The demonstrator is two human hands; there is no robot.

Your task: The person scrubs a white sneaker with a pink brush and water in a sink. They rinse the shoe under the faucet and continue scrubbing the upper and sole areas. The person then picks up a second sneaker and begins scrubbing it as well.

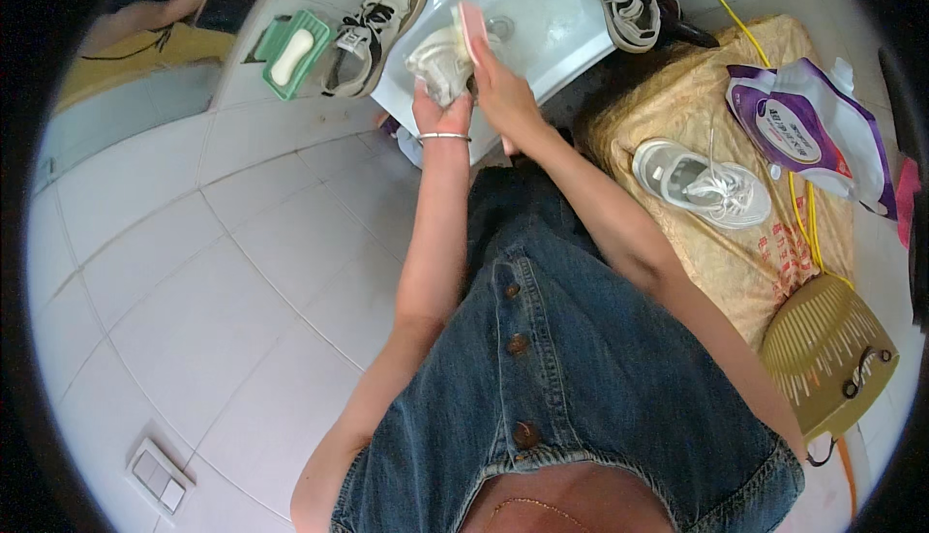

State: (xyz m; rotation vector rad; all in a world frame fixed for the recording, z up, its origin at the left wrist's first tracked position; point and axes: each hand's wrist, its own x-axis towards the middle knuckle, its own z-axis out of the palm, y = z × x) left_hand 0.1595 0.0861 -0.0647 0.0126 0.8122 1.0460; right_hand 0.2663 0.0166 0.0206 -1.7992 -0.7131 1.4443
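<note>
My left hand [443, 113], with a bangle at the wrist, grips a crumpled-looking whitish object [439, 68], probably a shoe; its far side is hidden. My right hand [508, 97] is closed around a pink-backed scrubbing brush [473, 28], its pale bristles facing left against that object. Both hands are over the near left part of a white washbasin [562, 43], whose drain [501, 27] shows just right of the brush. A black-and-white sneaker [377, 35] rests on the basin's left rim, and its lookalike sneaker [624, 3] lies at the right rim.
Left of the basin, a green soap dish [321, 25] carries a white soap bar [293, 57]. On the right, a yellowish woven sack [726, 271] supports a white sneaker [700, 184] and a purple-and-white pouch [813, 130]. An olive plastic basket [835, 373] and yellow cord [733, 14] are nearby.
</note>
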